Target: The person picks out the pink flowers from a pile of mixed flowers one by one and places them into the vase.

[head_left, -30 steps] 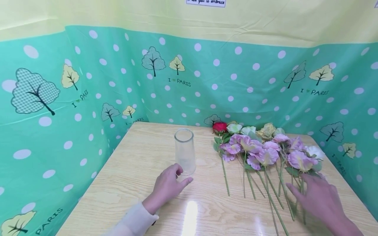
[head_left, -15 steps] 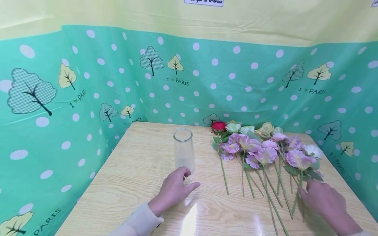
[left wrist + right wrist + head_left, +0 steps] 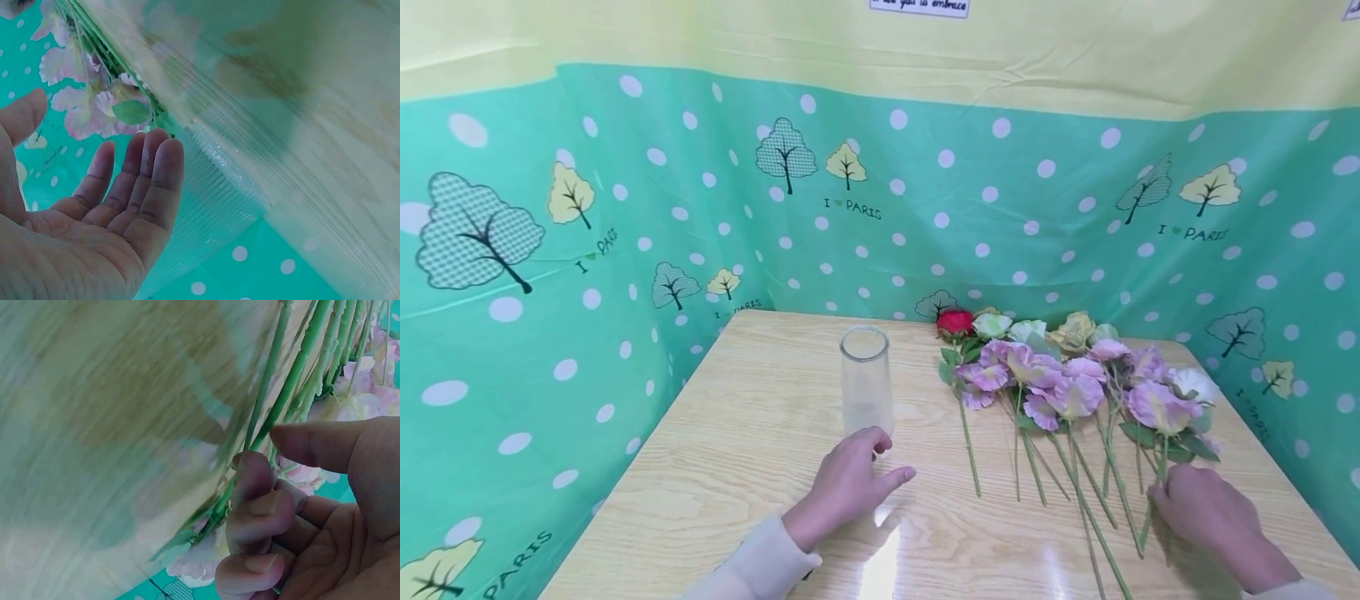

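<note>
A tall clear glass vase (image 3: pixel 866 379) stands upright left of the middle of the table. My left hand (image 3: pixel 853 475) is at its near side, fingers loosely bent and thumb apart, holding nothing. Ribbed glass of the vase (image 3: pixel 215 200) shows just beyond those fingers in the left wrist view. At the right, my right hand (image 3: pixel 1210 512) pinches the green stem (image 3: pixel 290 394) of an artificial flower with thumb and curled forefinger. That stem leads up to a light purple bloom (image 3: pixel 1159 407), lying low among the other flowers.
Several artificial flowers lie along the right half, stems toward me: purple blooms (image 3: pixel 1075 393), a red rose (image 3: pixel 956 323), a yellowish rose (image 3: pixel 1072 331) and a white one (image 3: pixel 1195 385). A green dotted curtain (image 3: pixel 1037 200) encloses the wooden table (image 3: pixel 722 467).
My right hand has moved down from the bloom's leaves to its stem and closed on it. My left hand has shifted slightly right and nearer to me at the vase's base.
</note>
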`<state>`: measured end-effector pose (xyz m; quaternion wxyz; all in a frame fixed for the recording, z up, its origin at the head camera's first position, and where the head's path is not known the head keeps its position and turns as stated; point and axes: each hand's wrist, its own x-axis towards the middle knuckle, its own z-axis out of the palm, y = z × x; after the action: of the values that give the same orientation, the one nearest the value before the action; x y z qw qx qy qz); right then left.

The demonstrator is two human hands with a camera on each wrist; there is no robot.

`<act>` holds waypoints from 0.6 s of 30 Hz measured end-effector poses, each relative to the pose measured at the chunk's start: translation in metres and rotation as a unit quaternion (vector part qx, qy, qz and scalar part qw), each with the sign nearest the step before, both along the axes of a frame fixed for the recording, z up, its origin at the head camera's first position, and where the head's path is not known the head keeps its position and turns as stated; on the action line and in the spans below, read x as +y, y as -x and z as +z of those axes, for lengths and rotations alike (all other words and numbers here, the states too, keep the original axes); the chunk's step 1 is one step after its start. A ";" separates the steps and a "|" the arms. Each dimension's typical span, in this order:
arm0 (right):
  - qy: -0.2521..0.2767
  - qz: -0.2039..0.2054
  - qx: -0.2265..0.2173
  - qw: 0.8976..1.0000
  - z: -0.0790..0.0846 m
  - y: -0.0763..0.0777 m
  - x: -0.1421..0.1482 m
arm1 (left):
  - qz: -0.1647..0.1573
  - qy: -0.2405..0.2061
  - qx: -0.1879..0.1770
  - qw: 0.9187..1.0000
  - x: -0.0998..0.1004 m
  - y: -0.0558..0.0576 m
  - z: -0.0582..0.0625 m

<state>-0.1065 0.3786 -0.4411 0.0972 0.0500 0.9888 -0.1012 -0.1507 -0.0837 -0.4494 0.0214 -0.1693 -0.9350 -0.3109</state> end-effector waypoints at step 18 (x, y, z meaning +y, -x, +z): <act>0.028 -0.029 -0.031 0.999 -0.003 0.009 0.004 | -0.003 -0.002 -0.015 1.000 0.001 0.000 0.000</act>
<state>-0.1155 0.3831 -0.4438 0.1264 0.0791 0.9802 -0.1301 -0.1503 -0.0823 -0.4492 0.0067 -0.1672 -0.9341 -0.3155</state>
